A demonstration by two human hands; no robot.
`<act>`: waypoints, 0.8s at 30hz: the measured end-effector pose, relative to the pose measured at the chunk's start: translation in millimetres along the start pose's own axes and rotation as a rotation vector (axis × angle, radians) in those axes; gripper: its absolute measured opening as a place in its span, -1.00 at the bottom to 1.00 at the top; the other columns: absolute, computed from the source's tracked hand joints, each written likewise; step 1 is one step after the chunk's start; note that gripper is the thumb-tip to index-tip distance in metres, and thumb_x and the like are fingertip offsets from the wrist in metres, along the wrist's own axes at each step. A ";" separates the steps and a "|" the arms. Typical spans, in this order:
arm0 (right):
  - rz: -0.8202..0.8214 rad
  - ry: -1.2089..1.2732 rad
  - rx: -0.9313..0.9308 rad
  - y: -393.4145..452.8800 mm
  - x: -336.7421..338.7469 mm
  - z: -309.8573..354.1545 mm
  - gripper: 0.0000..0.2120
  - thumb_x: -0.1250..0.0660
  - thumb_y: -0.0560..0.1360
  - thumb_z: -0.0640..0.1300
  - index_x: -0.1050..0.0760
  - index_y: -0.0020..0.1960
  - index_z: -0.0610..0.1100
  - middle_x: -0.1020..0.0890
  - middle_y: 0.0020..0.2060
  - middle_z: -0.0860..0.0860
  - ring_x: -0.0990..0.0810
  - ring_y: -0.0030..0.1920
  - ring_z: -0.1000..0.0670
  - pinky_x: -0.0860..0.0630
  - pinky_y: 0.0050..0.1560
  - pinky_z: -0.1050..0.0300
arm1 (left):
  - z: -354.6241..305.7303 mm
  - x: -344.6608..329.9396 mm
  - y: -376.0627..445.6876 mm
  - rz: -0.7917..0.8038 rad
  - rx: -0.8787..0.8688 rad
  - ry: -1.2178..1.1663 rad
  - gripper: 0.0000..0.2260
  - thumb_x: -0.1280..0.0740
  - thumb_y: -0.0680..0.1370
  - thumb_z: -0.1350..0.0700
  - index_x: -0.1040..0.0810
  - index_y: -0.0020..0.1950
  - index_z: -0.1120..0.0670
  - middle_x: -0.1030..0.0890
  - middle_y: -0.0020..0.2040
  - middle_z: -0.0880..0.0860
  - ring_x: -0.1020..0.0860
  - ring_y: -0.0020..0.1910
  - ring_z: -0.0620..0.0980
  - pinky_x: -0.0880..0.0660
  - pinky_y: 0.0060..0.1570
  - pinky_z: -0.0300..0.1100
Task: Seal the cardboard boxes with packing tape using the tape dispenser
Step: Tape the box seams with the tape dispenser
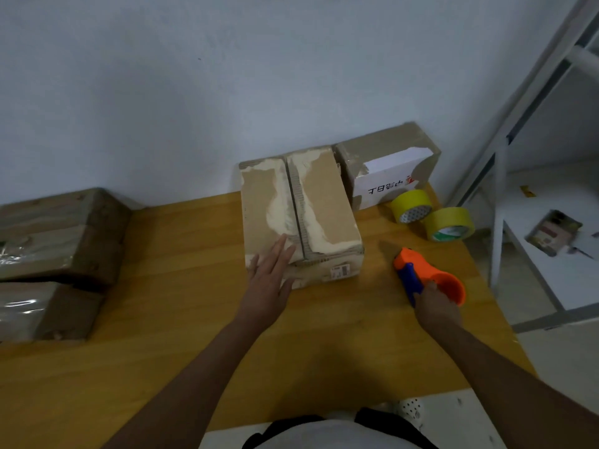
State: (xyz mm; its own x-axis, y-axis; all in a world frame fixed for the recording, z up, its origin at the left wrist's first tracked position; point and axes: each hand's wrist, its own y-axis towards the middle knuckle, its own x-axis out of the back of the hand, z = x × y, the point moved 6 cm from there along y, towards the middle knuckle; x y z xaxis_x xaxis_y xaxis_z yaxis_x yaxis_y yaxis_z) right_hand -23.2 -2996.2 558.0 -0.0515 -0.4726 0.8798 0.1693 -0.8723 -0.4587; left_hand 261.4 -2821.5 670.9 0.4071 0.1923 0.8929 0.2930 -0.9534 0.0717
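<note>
Left hand (270, 270) flat on the cardboard box (299, 218), right hand (436, 306) gripping the tape dispenser (428, 277) near two yellow tape rolls (432, 213).

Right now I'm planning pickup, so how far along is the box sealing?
Done: the boxes stacked at the table's left show shiny tape. In hand: the left hand rests flat on the middle box, whose centre seam shows no fresh tape, while the right hand grips the orange tape dispenser on the table. Left: taping that seam; the white-labelled box behind already looks taped.
</note>
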 end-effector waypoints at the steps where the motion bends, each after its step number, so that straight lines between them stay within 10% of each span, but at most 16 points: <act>1: -0.004 -0.009 0.010 -1.7 3.5 0.8 -0.67 -0.10 0.66 -0.08 -0.26 0.30 -0.30 -0.59 0.17 -0.21 -0.57 0.16 -0.21 -0.45 0.10 -0.05 | -1.5 1.6 -0.7 -0.008 -0.006 -0.018 -0.54 -0.22 0.67 0.14 -0.24 0.57 0.05 -0.08 0.61 -0.04 -0.09 0.58 -0.05 -0.07 0.52 0.05; 7: 0.048 0.507 0.080 -30.9 37.0 1.5 -0.71 -0.14 0.66 -0.07 -0.42 0.15 -0.30 -0.57 0.02 -0.27 -0.56 -0.06 -0.25 -0.48 -0.06 -0.21 | -32.2 0.1 5.2 -0.002 0.004 -0.309 -0.72 -0.23 0.67 0.19 -0.53 0.36 0.07 -0.51 0.37 -0.02 -0.55 0.23 -0.05 -0.54 0.11 -0.08; 12: 0.158 1.005 -0.004 -65.1 57.8 17.4 -0.30 -0.30 0.39 0.34 -0.52 -0.13 -0.37 -0.50 -0.23 -0.26 -0.52 -0.21 -0.18 -0.42 -0.14 -0.08 | -53.9 -38.6 14.4 0.332 0.557 -0.997 -0.82 -0.30 0.64 0.15 -0.62 0.20 0.12 -0.65 0.14 0.10 -0.64 0.04 0.00 -0.58 -0.07 -0.27; 17: 0.215 1.032 0.048 -81.1 81.1 36.4 -0.37 -0.32 0.28 0.40 -0.47 -0.36 -0.22 -0.45 -0.47 -0.08 -0.48 -0.43 -0.04 -0.40 -0.28 0.06 | -63.2 -45.4 32.1 0.348 0.778 -1.281 -0.73 -0.29 0.64 0.04 -0.59 0.21 0.20 -0.67 0.14 0.13 -0.65 0.12 0.03 -0.59 -0.03 -0.22; 24: 0.163 0.892 0.273 -81.9 105.3 61.2 -0.20 -0.30 0.32 0.42 -0.56 -0.06 -0.38 -0.53 -0.34 -0.19 -0.48 -0.38 -0.04 -0.38 -0.35 0.19 | -59.7 -36.7 45.8 0.396 0.931 -1.324 -0.58 -0.34 0.57 -0.12 -0.56 0.16 0.22 -0.66 0.11 0.19 -0.63 0.10 0.07 -0.61 -0.09 -0.14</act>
State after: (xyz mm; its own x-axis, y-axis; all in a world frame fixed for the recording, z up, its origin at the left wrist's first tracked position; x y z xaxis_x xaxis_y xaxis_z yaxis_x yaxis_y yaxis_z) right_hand 17.8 -2966.9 695.9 -0.7213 -0.6061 0.3353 0.4592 -0.7809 -0.4235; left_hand 208.2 -2886.1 668.0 0.8376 0.5028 -0.2136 0.1827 -0.6263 -0.7578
